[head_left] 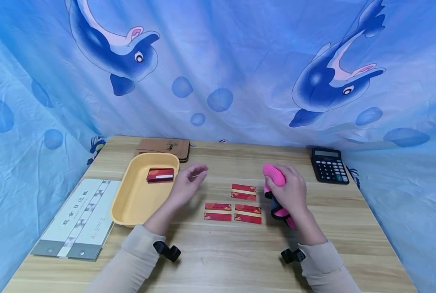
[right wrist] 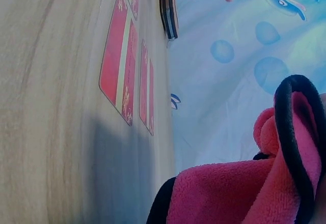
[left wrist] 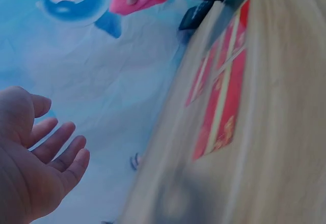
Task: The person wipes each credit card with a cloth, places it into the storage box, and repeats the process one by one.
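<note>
My right hand (head_left: 291,190) grips a bunched pink cloth with black edging (head_left: 274,176), just right of the red cards. In the right wrist view the folds of the cloth fill the lower right. My left hand (head_left: 186,185) holds nothing; its fingers are relaxed and slightly bent, above the table beside the tray. Three red cards with a pale gold band lie flat between the hands: one upper card (head_left: 244,192), a lower left card (head_left: 218,212) and a lower right card (head_left: 248,214). The two lower ones sit side by side, close together.
A yellow tray (head_left: 135,207) at left holds a small stack of red cards (head_left: 160,174). Behind it lies a brown wallet (head_left: 164,146). A white and grey folder (head_left: 78,215) rests at far left, a black calculator (head_left: 329,165) at back right. A blue dolphin curtain (head_left: 218,61) encloses the table.
</note>
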The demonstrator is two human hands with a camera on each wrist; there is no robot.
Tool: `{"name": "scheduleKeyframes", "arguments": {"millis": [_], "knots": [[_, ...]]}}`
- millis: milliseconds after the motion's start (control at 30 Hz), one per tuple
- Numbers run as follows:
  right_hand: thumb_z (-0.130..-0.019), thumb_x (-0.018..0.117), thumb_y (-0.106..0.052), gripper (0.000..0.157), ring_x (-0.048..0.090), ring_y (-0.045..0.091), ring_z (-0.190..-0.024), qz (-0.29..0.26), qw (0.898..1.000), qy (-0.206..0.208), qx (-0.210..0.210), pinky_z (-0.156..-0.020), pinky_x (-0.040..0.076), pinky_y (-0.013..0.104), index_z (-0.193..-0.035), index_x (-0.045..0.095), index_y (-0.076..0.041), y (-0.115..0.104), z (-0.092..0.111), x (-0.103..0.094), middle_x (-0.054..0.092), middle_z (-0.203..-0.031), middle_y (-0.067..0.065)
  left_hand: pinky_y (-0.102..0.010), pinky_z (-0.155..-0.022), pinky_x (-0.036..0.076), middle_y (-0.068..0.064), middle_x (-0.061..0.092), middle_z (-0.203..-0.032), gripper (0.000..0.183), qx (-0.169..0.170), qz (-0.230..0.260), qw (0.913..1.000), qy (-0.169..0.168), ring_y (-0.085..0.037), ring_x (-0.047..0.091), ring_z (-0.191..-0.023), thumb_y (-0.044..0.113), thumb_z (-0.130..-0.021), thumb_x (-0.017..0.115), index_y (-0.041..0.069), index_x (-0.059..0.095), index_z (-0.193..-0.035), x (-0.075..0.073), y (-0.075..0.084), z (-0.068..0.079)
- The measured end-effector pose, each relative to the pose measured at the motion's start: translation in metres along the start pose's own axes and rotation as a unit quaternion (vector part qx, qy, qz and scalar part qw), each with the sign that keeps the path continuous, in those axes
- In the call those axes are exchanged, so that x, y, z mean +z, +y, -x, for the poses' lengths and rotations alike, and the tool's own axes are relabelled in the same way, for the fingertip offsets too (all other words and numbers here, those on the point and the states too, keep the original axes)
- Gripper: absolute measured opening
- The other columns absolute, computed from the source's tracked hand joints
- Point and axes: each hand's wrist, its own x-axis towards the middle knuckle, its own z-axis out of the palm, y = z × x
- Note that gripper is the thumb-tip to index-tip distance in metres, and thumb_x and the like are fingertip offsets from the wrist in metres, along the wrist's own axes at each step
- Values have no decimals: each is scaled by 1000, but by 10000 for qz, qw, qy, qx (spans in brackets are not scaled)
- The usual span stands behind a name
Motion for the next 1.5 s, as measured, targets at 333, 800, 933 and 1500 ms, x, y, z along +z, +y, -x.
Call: {"name": "scheduleKeyframes", "arguments": {"millis": [333, 800, 933, 1500], "knots": [[-85, 82, -24, 44, 65, 34, -95, 9, 9999, -44, 91, -74, 55, 47, -122, 71, -2, 0, -1, -2, 68, -114, 16, -36, -101, 55, -12, 69, -121, 35, -117, 65, 9990, -429, -25, 65, -113, 14, -99, 67, -3, 63, -129, 52, -17, -2], [-85, 82, -25, 45, 65, 34, -93, 61, 9999, -81, 122, -71, 53, 44, -123, 71, -2, 0, -3, -5, 68, -113, 16, -42, -106, 51, -9, 67, -126, 36, -101, -402, 9949, -920, -25, 61, -120, 18, -98, 70, 2, 65, -130, 82, -39, -19], [-85, 82, -23, 44, 65, 33, -92, 39, 9999, -70, 82, -71, 51, 44, -122, 71, -3, 2, -4, -5, 69, -113, 16, -42, -107, 50, -8, 66, -129, 38, -73, -541, 9927, -1075, -24, 59, -122, 18, -97, 71, 4, 64, -132, 89, -46, -25], [-86, 82, -23, 43, 64, 32, -91, -55, 9999, -88, 76, -69, 54, 43, -122, 71, -2, 0, -3, -7, 68, -112, 15, -42, -115, 41, -8, 63, -137, 62, 288, -1829, 9679, -1700, -27, 50, -134, 21, -91, 78, 8, 54, -146, 93, -55, -36]]}}
